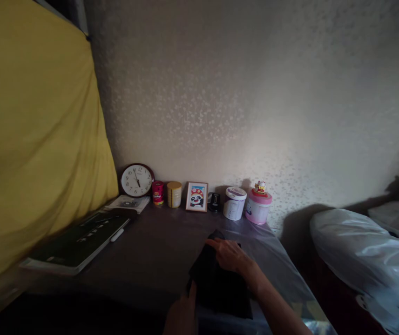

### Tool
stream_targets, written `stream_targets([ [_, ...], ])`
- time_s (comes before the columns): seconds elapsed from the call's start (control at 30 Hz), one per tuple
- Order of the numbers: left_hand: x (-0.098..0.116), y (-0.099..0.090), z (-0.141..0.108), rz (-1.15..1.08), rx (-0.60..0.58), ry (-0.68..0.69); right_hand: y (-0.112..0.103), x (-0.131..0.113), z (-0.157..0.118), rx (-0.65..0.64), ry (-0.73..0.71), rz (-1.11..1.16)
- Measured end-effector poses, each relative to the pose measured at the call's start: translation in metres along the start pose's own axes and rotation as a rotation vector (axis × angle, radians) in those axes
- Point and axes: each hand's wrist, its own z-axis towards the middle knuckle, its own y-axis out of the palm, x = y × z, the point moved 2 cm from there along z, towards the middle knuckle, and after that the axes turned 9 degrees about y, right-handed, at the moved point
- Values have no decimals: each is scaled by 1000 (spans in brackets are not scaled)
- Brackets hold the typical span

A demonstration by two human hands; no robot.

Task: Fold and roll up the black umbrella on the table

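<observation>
- Nearest, we find the person's left hand at the near-left edge of a black, soft-looking fabric item. Its thumb lies along that edge, probably to steady it; shadow hides the fingers, so we cannot tell how firm the grip is.
- The black item is at the near part of a dark, sheet-covered table, between both hands. We cannot tell whether it lies flat or is partly raised.
- The right hand reaches over its far end, fingers drawn together and apparently holding the fabric. We judge that gripping opposite ends keeps it taut.
- To the left lies a flat, dark-green rectangular board with pale edges, presumably set aside for working room.
- Along the wall we note a round, brown-rimmed clock, a white-framed panda picture and a pink-lidded tub bearing a small red-and-gold figurine. The wall likely serves as a backstop, leaving the front for handling.
</observation>
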Motion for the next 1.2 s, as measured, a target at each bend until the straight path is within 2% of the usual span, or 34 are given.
stream_targets([
  [0.13, 3, -1, -1, 32, -8, -47, 5, -2, 14, -39, -4, -60],
  [0.33, 5, -5, -5, 24, 0, -53, 7, -1, 25, -15, 11, -58],
  [0.43, 5, -5, -5, 21, 10, -61, 4, -1, 30, 28, 37, -40],
  [0.53, 6, -1, -3, 37, -5, -79, 5, -3, 37, 110, 133, -15],
  [0.63, 9, 1, -2, 47, -34, -102, 17, -10, 44, 163, 211, 14],
  [0.8, 13, 5, 0, 64, -75, -119, 58, -25, 50, 195, 262, 20],
  [0.9, 6, 16, 5, 81, -46, -104, 77, -26, 51, 185, 277, -3],
  [1.03, -11, 33, 8, 101, -8, -75, 85, -24, 50, 195, 280, 21],
  [1.1, -16, 33, 7, 148, 101, -3, 85, -23, 50, 211, 286, 34],
  [1.2, -18, 24, 9, 195, 231, 197, 86, -23, 51, 235, 289, 42],
])
